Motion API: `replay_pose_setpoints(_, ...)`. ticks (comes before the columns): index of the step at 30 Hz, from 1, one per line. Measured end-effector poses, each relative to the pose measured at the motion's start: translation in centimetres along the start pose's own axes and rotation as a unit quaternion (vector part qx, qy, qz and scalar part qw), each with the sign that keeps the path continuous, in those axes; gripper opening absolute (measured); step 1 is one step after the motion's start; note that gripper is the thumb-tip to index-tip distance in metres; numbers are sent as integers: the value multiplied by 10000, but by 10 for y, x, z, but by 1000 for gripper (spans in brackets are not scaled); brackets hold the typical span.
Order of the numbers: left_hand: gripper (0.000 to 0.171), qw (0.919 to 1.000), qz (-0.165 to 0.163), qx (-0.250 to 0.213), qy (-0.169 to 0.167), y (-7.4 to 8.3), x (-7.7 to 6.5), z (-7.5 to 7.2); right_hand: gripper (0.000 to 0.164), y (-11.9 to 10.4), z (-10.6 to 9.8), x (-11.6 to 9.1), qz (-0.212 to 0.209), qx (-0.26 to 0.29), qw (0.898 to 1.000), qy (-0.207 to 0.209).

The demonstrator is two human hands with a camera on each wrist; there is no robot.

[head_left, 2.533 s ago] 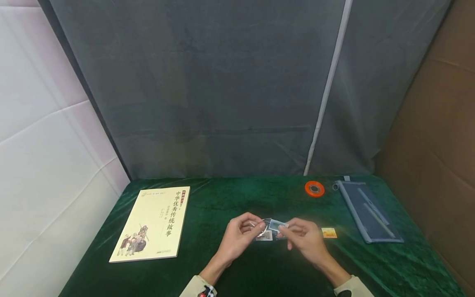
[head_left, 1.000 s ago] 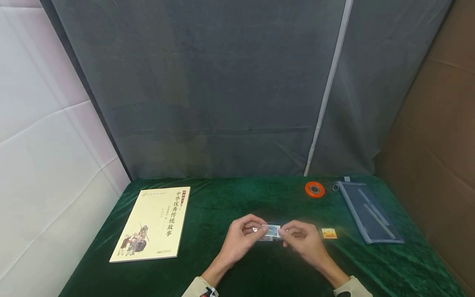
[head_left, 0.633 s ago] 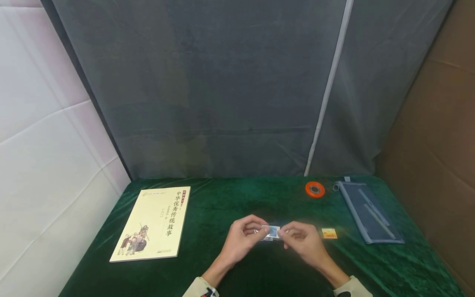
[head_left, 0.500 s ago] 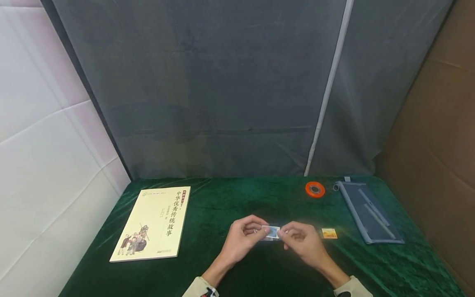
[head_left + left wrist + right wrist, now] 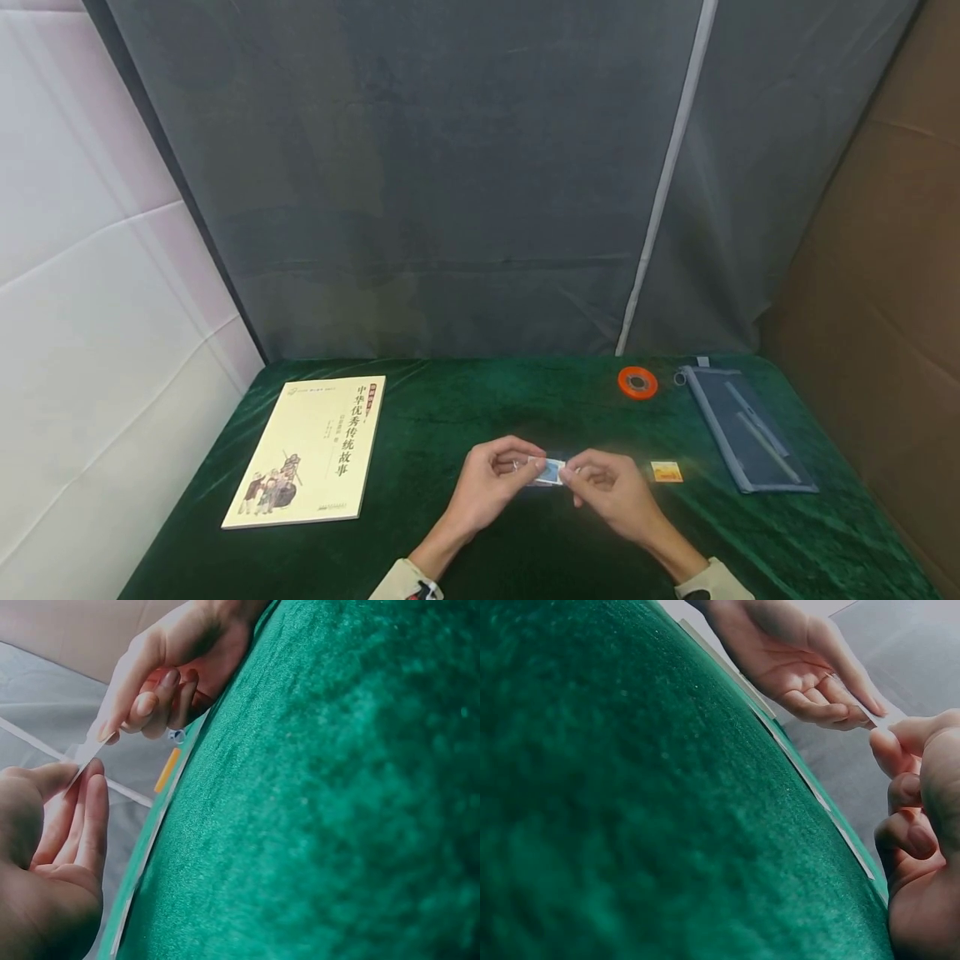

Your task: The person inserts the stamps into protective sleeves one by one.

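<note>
Between the two hands, low over the table, is a small blue stamp (image 5: pixel 551 472) with a white border. My left hand (image 5: pixel 487 483) pinches its left edge between thumb and fingertips. At the opposite edge my right hand (image 5: pixel 617 493) pinches it the same way, its other fingers curled in. Seen from the left wrist, the stamp (image 5: pixel 90 752) is edge-on, with a bit of clear film beside it at the left thumb. Flat pieces lie on the cloth below, mostly covered by the hands. A yellow-orange stamp (image 5: pixel 666 472) lies just right of my right hand.
Dark green velvet (image 5: pixel 450 400) covers the table. A cream book (image 5: pixel 307 450) lies at left. Toward the back right is an orange tape roll (image 5: pixel 637 383), with a blue mesh zip pouch (image 5: pixel 750 429) holding pens beside it. A grey curtain (image 5: pixel 450 208) hangs behind.
Earlier, my left hand held a curled clear strip and my right hand the blue stamp, apart. They have come together, and both now pinch the stamp, which has tilted slightly in the last second.
</note>
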State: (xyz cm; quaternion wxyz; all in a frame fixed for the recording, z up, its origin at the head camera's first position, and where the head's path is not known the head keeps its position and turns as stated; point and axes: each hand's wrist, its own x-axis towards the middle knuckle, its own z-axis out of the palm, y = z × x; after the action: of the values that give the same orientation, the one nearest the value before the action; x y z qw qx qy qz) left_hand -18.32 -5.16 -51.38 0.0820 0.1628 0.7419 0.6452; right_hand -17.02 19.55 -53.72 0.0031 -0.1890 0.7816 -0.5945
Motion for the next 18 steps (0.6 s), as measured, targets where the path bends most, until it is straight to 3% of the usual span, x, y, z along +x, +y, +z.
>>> replay_pose_setpoints(6,19,10000,-29,-32,-10,-1,0,0,4,2,0,0,-130,0,9999,-109)
replay_pose_setpoints(13,18,10000,-10,61,-60,-3,1,-1,5,1,0,1,190,-103,9993,-302)
replay_pose_setpoints(18,23,9999,18,111,-125,-3,1,-1,7,-1,-1,1,197,-78,9990,-390)
